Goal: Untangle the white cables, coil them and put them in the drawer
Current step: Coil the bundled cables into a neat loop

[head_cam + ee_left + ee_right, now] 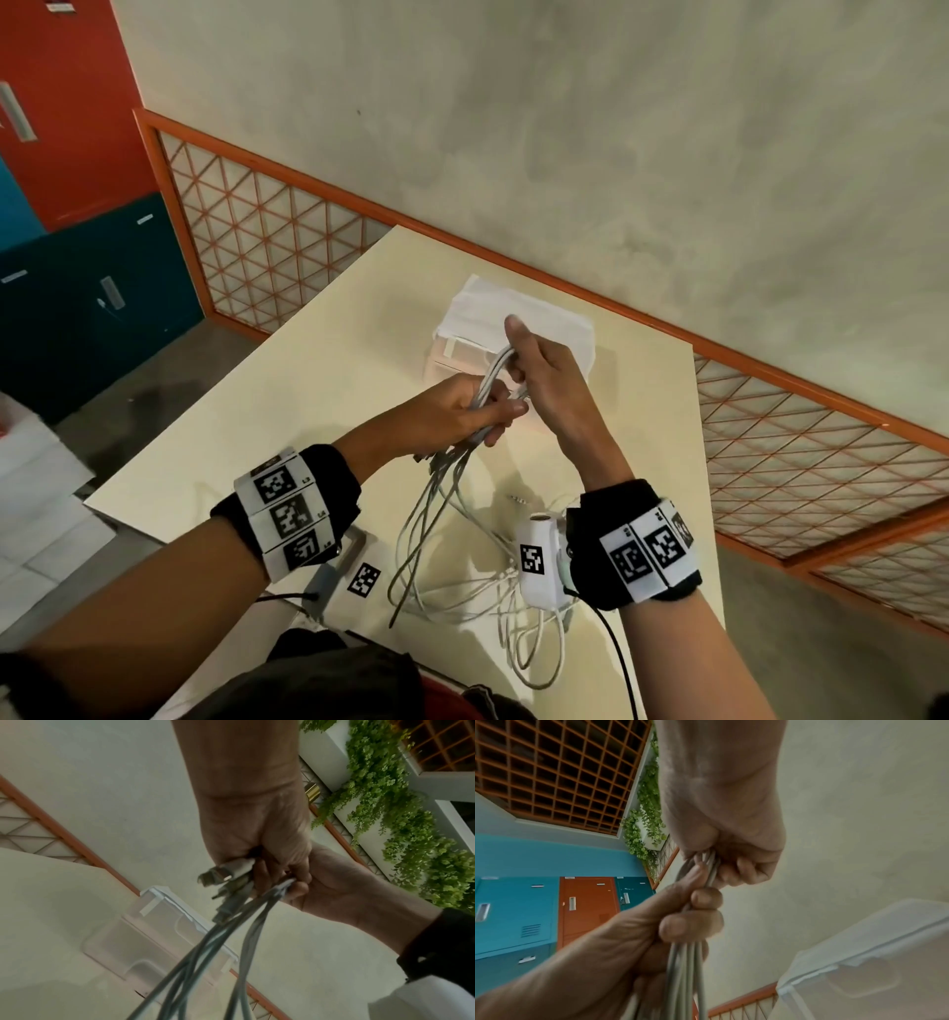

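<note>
A bundle of white cables (436, 493) hangs above the cream table (308, 370). My left hand (462, 411) grips the bundle, fingers curled round the strands. Just above it my right hand (544, 380) holds the top loop (495, 365) of the same cables. In the left wrist view several plugs (226, 874) stick out beside my left hand (257, 831). In the right wrist view the strands (687, 973) run down between both fists. More white cable lies in loose loops (462, 580) on the table. The translucent white drawer unit (554, 329) stands behind my hands.
The table sits against an orange lattice rail (267, 226) and a plain wall. Teal and orange lockers (77, 288) stand at the left. A square marker tag (364, 579) and a small loose plug (518, 497) lie near the table's front.
</note>
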